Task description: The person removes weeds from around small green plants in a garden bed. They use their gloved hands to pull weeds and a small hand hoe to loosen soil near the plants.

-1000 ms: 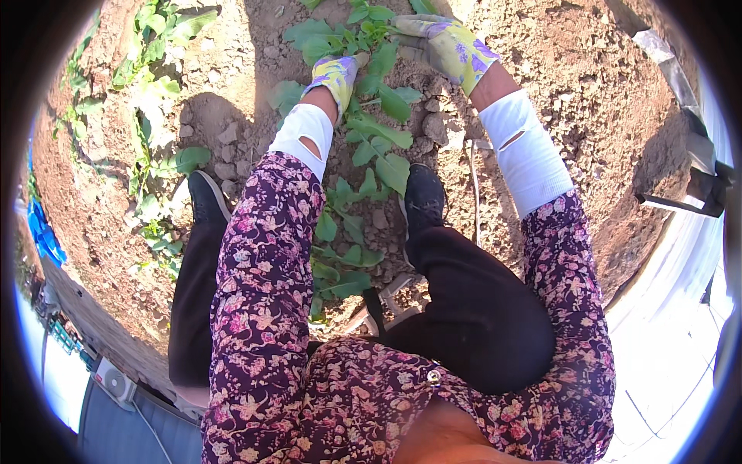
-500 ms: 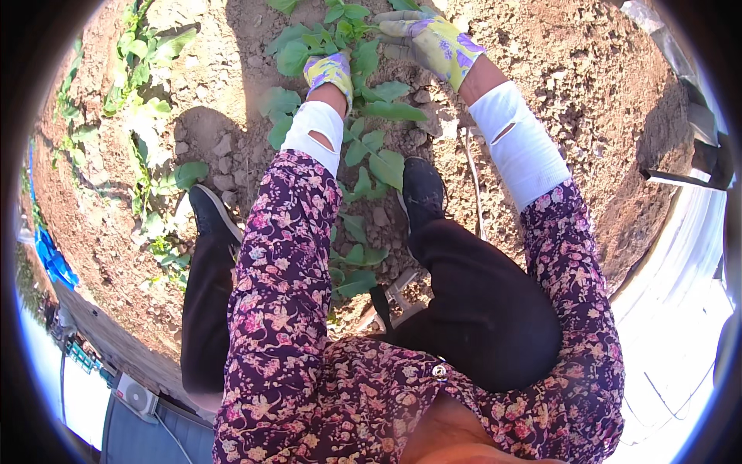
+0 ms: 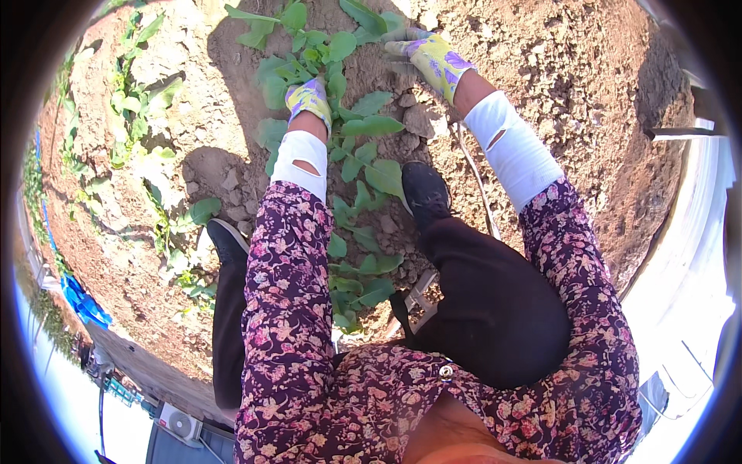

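Note:
A row of broad-leaved green plants runs up the middle over dry brown soil. My left hand (image 3: pixel 311 102), in a yellow glove with purple patterning, reaches in at the base of a leafy plant (image 3: pixel 313 58) at the far end. Leaves hide its fingers, so I cannot see whether it grips a stem. To the right of that plant, my right hand (image 3: pixel 434 63) wears a matching glove with greyish fingers. Those fingers stretch out leftward, low over the soil and apart from the plant's middle. Nothing shows in this hand.
Another row of plants (image 3: pixel 127 108) grows on the left. My dark shoes (image 3: pixel 425 189) stand either side of the middle row. A thin stick or hose (image 3: pixel 475 170) lies right of it. White sheeting (image 3: pixel 688 255) borders the right side, and blue material (image 3: pixel 83 300) lies far left.
The view has shifted slightly. My right hand has drawn back from the plant's leaves, nearer to me and to the right. My left hand stays at the plant's base.

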`<state>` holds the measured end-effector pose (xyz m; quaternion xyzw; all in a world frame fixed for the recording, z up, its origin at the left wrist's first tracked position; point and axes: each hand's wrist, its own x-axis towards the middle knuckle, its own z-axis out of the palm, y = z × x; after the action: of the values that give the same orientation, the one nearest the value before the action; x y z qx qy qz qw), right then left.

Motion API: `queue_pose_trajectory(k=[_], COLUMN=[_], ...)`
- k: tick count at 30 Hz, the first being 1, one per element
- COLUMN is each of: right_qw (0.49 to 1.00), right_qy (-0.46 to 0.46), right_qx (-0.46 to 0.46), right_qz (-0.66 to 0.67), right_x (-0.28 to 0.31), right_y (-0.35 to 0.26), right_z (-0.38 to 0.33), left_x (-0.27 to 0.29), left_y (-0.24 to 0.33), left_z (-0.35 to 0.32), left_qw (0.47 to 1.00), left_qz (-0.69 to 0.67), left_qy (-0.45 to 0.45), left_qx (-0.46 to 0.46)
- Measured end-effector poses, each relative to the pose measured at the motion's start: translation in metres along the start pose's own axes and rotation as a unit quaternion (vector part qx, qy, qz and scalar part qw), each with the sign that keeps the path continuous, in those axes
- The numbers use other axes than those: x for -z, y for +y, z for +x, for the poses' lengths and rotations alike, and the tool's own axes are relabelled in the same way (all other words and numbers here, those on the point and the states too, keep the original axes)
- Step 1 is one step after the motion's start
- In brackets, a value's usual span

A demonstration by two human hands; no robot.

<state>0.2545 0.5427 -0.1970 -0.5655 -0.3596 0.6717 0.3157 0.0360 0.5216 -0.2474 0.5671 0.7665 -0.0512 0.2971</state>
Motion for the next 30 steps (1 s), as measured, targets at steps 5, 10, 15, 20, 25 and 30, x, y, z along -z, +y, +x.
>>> queue_pose_trajectory(k=[5, 10, 15, 20, 25, 30], right_qw=[0.985, 0.970, 0.940, 0.816, 0.806, 0.777], right_qy=[0.054, 0.124, 0.078, 0.032, 0.040, -0.009], right_qx=[0.083, 0.067, 0.073, 0.094, 0.182, 0.094], right_qz=[-0.145, -0.199, -0.325, -0.569, -0.562, -0.623], right_x=[0.017, 0.063, 0.072, 0.040, 0.008, -0.006], right_y=[0.016, 0.043, 0.075, 0.086, 0.055, 0.026], right_z=[-0.003, -0.032, -0.070, -0.086, -0.046, -0.052], left_x=[0.001, 0.042, 0.057, 0.061, 0.042, 0.040], left_y=[-0.009, -0.003, -0.019, -0.020, 0.008, 0.042], left_z=[-0.023, -0.088, -0.143, -0.138, -0.079, -0.055], left_qw=[0.900, 0.809, 0.840, 0.906, 0.918, 0.881], left_qz=[-0.434, -0.580, -0.515, -0.409, -0.394, -0.445], left_qy=[-0.014, 0.080, 0.168, 0.086, -0.025, -0.084], left_qx=[0.037, 0.058, -0.023, -0.059, -0.028, 0.135])
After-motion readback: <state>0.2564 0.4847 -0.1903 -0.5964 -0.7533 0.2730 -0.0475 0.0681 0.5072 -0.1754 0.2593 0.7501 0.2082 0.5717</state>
